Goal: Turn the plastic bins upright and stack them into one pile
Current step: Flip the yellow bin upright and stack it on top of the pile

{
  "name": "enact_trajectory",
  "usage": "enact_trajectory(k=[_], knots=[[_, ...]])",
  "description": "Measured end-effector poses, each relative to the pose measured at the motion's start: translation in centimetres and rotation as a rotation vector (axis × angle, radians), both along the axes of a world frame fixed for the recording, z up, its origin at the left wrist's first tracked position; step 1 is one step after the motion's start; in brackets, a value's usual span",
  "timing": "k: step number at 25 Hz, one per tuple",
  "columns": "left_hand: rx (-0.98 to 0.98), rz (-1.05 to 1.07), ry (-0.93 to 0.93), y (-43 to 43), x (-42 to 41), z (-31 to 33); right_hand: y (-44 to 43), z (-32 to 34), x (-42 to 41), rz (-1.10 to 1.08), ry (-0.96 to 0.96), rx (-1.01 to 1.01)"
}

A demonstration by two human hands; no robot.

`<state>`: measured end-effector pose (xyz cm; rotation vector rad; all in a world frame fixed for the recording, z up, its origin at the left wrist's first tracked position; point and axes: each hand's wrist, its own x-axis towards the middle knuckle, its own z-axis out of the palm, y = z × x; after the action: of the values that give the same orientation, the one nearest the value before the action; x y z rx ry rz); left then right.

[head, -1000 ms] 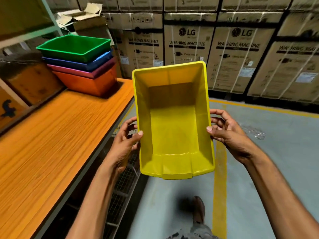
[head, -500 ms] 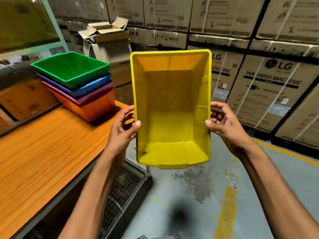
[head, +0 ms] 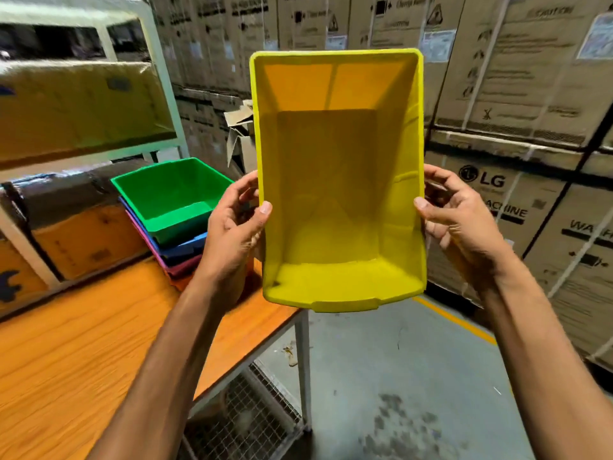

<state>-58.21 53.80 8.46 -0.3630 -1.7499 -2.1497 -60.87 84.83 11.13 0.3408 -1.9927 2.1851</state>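
Gripping the yellow bin [head: 341, 200] by its two long walls, both hands are clamped on it: the left hand [head: 235, 227] hooks its thumb over the rim with its fingers behind the wall, and the right hand [head: 461, 224] mirrors that on the opposite wall. The bin hangs in the air, up and to the right of the green bin [head: 166, 194], with its open mouth tipped toward the person rather than level. The green bin tops the pile, nested in a blue bin [head: 185, 249] with a pink bin [head: 182, 268] below, all on the desk [head: 83, 343]. This looks like the carry-over, with the yellow one going in next. To do it well, swing it left until it sits squarely above the green bin, tip the mouth up to level, and match its long walls to the green bin's. Then lower it straight down. The fingers outside the walls risk a pinch as it seats, so ease them off just before it drops home.
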Motion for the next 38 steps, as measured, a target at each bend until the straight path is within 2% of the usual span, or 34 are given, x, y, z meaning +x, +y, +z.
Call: enact_trajectory(k=[7,14,20,24,29,34,38], knots=[[-0.049,0.155,0.051,-4.5,-6.7,6.3,-5.0,5.4,-11.0,0.203,-0.015,-0.146],[-0.157,0.57,0.111,-8.7,-9.1,10.4,-14.4,7.4,-22.3,0.482,0.035,-0.153],[-0.191,0.838,0.135,-14.1,-10.6,11.2,-21.9,8.7,-27.0,0.707,0.032,-0.167],[-0.189,0.971,0.104,-16.6,-10.7,11.0,-26.3,8.2,-28.4,0.744,0.012,-0.168],[-0.135,1.009,0.002,-18.4,-10.6,9.7,-29.8,6.7,-29.0,0.772,-0.044,-0.169],[-0.062,0.946,-0.136,-19.4,-10.5,9.3,-31.6,6.0,-30.2,0.757,-0.125,-0.131],[0.026,0.848,-0.253,-20.0,-10.9,9.8,-32.0,6.0,-31.2,0.825,-0.226,-0.123]])
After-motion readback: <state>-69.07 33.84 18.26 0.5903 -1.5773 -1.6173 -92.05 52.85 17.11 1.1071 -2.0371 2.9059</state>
